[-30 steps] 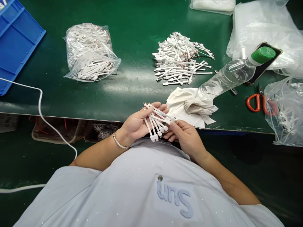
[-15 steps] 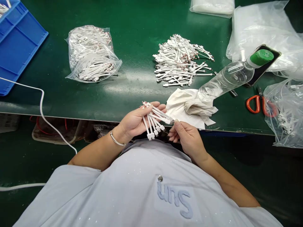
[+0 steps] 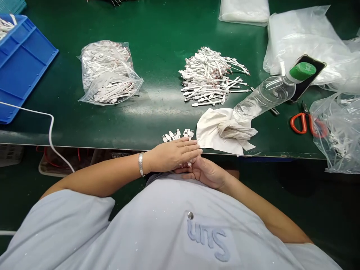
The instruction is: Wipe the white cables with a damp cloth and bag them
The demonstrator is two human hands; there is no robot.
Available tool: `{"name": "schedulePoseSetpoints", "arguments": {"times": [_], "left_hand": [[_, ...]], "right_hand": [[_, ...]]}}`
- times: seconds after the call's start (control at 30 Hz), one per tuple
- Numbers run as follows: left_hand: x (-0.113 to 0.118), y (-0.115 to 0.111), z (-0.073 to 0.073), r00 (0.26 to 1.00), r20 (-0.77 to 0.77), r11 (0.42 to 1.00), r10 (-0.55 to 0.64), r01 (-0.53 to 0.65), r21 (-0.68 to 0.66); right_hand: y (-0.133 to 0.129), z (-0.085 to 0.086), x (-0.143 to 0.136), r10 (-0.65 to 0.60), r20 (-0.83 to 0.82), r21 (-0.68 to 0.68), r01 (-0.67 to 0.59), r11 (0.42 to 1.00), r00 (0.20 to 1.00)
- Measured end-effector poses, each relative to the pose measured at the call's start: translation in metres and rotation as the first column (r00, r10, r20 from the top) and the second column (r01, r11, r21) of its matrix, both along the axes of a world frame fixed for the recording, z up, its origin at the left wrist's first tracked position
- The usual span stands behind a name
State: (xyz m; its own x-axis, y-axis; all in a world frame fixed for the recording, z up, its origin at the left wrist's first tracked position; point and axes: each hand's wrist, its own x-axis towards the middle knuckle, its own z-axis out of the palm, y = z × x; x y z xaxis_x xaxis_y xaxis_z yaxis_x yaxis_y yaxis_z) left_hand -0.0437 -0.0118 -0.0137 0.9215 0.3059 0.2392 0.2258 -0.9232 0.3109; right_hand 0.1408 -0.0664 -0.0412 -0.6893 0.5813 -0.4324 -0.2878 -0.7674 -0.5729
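Green tabletop (image 3: 157,120) beneath both hands' small white cables (image 3: 178,133).

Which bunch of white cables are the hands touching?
The small bunch, between the left hand and right hand. No hand touches the loose pile, the bagged bunch or the crate.

I can read one word only, and it is "Sun" (image 3: 208,238). It stands on the front of the pale shirt (image 3: 146,228) which the person wears. From my view the word is upside down. The letters are in a grey-blue colour, darker than the cloth, and the S is the biggest of them.
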Motion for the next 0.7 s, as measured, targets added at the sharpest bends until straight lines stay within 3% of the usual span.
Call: {"name": "schedulePoseSetpoints", "arguments": {"times": [0.17, 0.3, 0.4, 0.5, 0.63, 0.7], "left_hand": [[-0.009, -0.003, 0.003, 0.999, -0.026, 0.999, 0.033, -0.034, -0.031], [-0.014, -0.007, 0.009, 0.968, -0.115, 0.974, 0.221, -0.226, -0.033], [-0.016, -0.011, 0.01, 0.902, -0.203, 0.92, 0.382, -0.392, -0.009], [-0.022, -0.018, 0.012, 0.848, -0.245, 0.872, 0.471, -0.49, -0.018], [-0.041, -0.036, 0.026, 0.825, -0.127, 0.82, 0.552, -0.564, -0.1], [-0.053, -0.048, 0.038, 0.779, -0.057, 0.747, 0.625, -0.617, -0.247]], "right_hand": [[0.007, 0.003, -0.007, 0.058, -0.024, 0.002, -0.058, 0.998, 0.998], [0.01, 0.008, -0.013, 0.09, 0.028, -0.04, -0.089, 0.995, 0.996], [0.013, 0.011, -0.018, 0.101, 0.031, -0.003, -0.101, 0.995, 0.994], [0.015, 0.01, -0.022, 0.107, 0.016, 0.015, -0.107, 0.994, 0.994], [0.016, 0.008, -0.022, 0.106, 0.018, -0.018, -0.105, 0.994, 0.994], [0.017, 0.008, -0.021, 0.106, 0.03, -0.036, -0.105, 0.994, 0.994]]}}
